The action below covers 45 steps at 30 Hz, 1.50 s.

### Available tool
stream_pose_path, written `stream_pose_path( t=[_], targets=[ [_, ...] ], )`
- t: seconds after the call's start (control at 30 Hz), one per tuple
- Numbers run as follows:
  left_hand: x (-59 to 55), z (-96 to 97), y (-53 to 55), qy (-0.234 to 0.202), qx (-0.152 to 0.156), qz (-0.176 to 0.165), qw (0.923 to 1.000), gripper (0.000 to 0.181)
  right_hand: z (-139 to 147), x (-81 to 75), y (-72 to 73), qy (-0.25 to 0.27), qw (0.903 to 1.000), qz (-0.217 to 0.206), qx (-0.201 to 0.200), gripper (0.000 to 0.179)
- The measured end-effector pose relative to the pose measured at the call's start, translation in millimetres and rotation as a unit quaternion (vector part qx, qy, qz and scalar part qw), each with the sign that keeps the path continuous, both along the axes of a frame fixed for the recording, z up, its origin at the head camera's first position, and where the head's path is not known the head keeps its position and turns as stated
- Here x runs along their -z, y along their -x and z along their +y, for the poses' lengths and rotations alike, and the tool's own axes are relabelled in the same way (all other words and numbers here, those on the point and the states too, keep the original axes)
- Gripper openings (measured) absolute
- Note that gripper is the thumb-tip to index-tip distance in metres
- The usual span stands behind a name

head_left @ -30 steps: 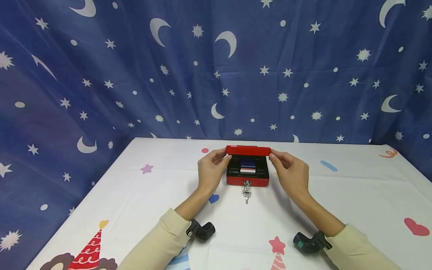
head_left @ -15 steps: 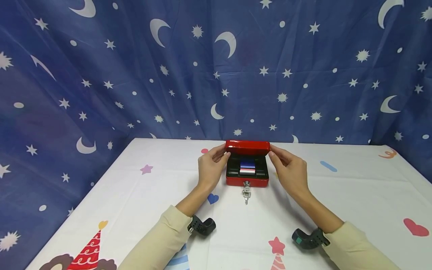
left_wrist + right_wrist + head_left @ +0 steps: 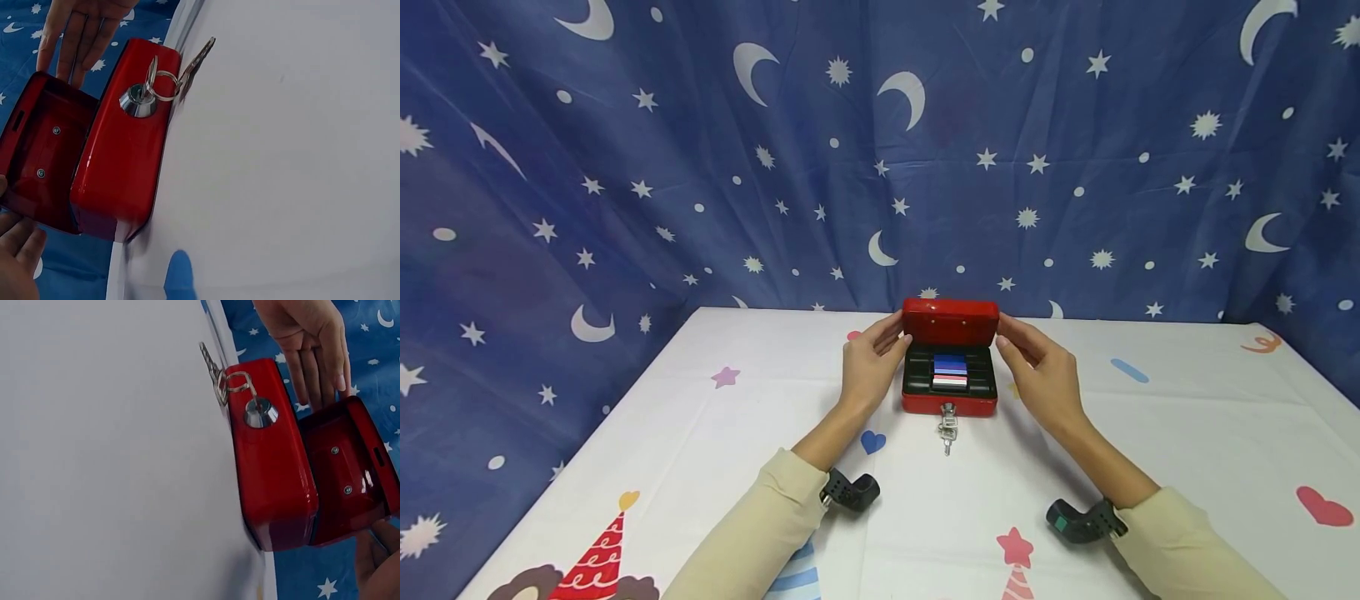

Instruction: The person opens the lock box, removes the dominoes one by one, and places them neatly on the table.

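A small red cash box (image 3: 951, 405) with its lid (image 3: 951, 322) raised sits on the table. My left hand (image 3: 867, 371) holds the lid's left side, thumb by the lower corner. My right hand (image 3: 1047, 379) holds the right side in the same way. A key (image 3: 948, 427) stands in the front lock (image 3: 139, 101), with a second key (image 3: 199, 59) hanging from its ring. Blue, red and white strips (image 3: 950, 372) lie in the black inner tray (image 3: 981, 373). In both wrist views the lid's red inside shows two screws, and some fingers are partly hidden.
The table has a white printed cloth (image 3: 1210, 433) with hearts, stars and party hats. Behind it hangs a dark blue curtain (image 3: 820, 192) patterned with moons and stars. A black camera (image 3: 853, 492) sits on the left wrist, another camera (image 3: 1081, 522) on the right wrist.
The lid has swung up and back from partly raised to nearly upright, with both hands rising alongside it. More of the coloured strips and inner tray shows now.
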<state>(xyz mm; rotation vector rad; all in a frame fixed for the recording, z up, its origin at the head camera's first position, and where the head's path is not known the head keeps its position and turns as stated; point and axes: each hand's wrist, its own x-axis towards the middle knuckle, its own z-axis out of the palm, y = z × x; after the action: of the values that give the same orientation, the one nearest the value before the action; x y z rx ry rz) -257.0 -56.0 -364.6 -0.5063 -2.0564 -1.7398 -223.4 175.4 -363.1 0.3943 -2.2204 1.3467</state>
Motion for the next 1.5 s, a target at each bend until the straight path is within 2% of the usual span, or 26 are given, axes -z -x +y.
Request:
stream_pose_path(
  t=[0.43,0.63,0.8,1.03,1.17,1.3,1.37,1.5],
  targets=[
    [6.9,-2.0,10.8,0.010,0.015,0.009,0.9998,0.040,4,4.1,10.2,0.044,0.9972,-0.015,-0.058,0.042],
    [10.6,-5.2,14.5,0.004,0.037,-0.016,0.9992,0.048,5,8.1,15.6,0.057,0.9952,-0.033,-0.073,0.044],
    [14.2,-9.7,16.4,0.018,0.078,-0.044,0.9958,0.061,7,13.0,20.2,0.046,0.9943,-0.054,-0.080,0.049],
    [16.8,-16.3,18.9,0.055,0.149,-0.067,0.9850,0.074,10,19.2,24.0,0.016,0.9929,-0.064,-0.099,0.061],
    [6.6,-18.6,12.1,0.060,0.194,-0.081,0.9759,0.077,13,21.9,24.8,0.004,0.9893,-0.076,-0.124,0.068],
    [-2.2,-21.9,5.8,0.065,0.221,-0.095,0.9684,0.079,14,23.9,25.7,-0.009,0.9842,-0.092,-0.151,0.074],
    [1.0,-23.3,8.1,0.061,0.229,-0.102,0.9662,0.080,14,24.3,25.8,-0.012,0.9814,-0.099,-0.164,0.075],
    [14.9,-25.1,17.5,0.054,0.235,-0.115,0.9638,0.085,14,25.6,26.8,-0.006,0.9758,-0.109,-0.189,0.077]
  ],
)
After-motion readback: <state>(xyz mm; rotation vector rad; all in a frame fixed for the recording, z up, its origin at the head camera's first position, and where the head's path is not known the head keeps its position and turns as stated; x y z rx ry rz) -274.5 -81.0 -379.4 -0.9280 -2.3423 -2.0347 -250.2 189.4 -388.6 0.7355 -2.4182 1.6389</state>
